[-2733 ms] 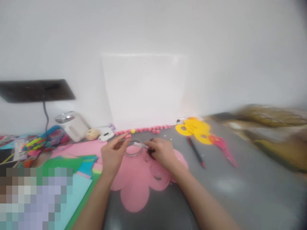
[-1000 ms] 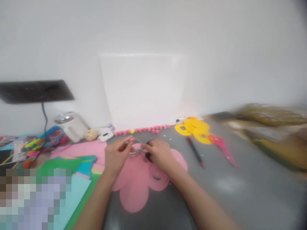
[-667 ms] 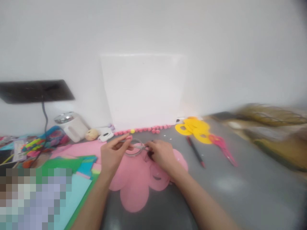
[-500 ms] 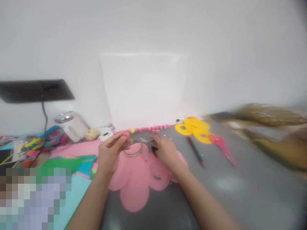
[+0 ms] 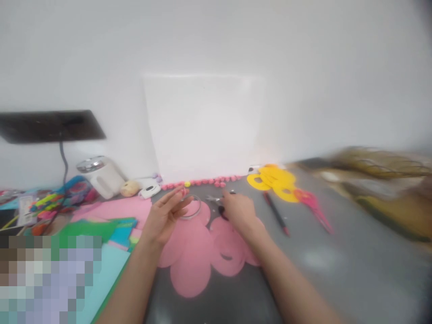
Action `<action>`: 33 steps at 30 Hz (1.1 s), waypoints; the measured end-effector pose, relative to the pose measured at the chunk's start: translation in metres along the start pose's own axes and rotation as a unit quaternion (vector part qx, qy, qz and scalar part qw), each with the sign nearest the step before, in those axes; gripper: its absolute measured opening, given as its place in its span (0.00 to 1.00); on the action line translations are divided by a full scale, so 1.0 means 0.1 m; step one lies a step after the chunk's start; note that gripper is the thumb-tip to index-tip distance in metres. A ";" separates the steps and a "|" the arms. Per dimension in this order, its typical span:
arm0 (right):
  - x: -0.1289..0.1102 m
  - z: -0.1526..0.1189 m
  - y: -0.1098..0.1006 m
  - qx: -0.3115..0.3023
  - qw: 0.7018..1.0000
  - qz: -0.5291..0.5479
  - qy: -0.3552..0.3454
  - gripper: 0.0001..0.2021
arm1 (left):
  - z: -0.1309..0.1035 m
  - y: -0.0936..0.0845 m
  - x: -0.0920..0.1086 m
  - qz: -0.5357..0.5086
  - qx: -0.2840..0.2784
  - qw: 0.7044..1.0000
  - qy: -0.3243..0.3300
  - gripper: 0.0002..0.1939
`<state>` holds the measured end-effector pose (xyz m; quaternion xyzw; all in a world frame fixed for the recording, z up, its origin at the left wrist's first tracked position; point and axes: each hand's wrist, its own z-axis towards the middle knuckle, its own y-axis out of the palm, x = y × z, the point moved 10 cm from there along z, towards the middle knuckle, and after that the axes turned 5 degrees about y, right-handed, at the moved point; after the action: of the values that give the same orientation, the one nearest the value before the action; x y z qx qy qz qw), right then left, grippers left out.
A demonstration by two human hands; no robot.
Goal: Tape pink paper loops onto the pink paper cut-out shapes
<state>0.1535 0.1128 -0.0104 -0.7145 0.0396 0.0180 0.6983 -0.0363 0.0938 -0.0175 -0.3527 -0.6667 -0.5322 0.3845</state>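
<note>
Grey ring (image 5: pixel 200 209) in left hand (image 5: pixel 166 215), scissors (image 5: pixel 214 200) now farther from it, grip of right hand (image 5: pixel 239 210) unclear

Backed by a plain pale wall (image 5: pixel 324 67), furnished with 1 gray table (image 5: pixel 364 279), lit to a soft gleam on top.

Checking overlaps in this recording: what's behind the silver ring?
Through the silver ring, pink paper shows, with a little grey tabletop above it. The left hand covers the ring's left side, so what lies behind there cannot be seen.
</note>
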 end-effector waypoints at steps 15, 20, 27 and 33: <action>0.11 0.01 -0.07 0.040 0.997 0.030 0.050 0.14 | -0.01 0.04 -0.04 0.000 -0.005 1.000 0.001 0.10; 0.25 0.05 -0.10 0.076 0.991 0.076 0.079 0.10 | -0.02 0.05 -0.03 0.003 -0.007 1.000 0.002 0.12; -0.18 -0.13 -0.29 0.116 0.821 0.532 -0.174 0.02 | -0.03 0.06 -0.08 -0.004 -0.005 1.000 0.001 0.14; -0.34 -0.22 -0.25 0.097 0.740 0.630 -0.214 0.02 | -0.04 0.07 -0.12 0.003 -0.012 1.000 -0.008 0.13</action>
<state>0.1208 0.0923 0.0177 -0.4325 0.3318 0.6022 0.5832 -0.0242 0.0906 -0.0243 -0.3637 -0.6623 -0.5357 0.3769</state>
